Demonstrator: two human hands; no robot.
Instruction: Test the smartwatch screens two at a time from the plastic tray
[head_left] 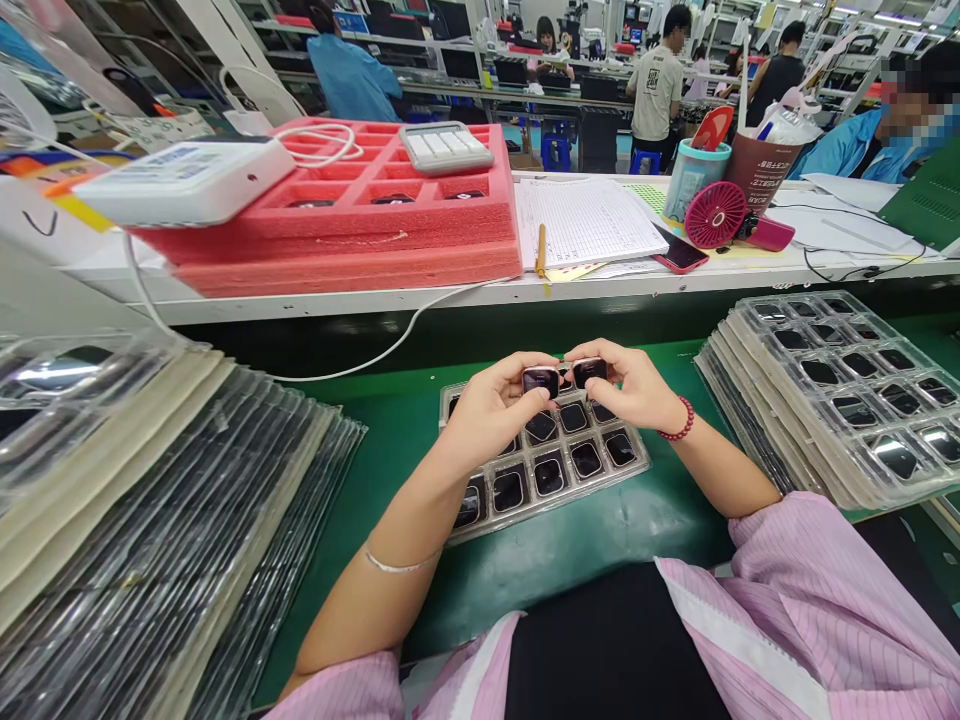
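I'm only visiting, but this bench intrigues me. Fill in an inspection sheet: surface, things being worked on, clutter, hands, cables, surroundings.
Surface: green mat below a white shelf.
Job's things: clear tray of dark-faced devices on the mat; left tray stack and right tray stack beside it.
Clutter: pink foam, white box, papers, phone and pink fan along the shelf.
Hands: left hand holds one device; right hand holds another device, both above the tray.
Cables: white cable hangs from shelf to mat; white coil on the foam.
Surroundings: several people in the background.
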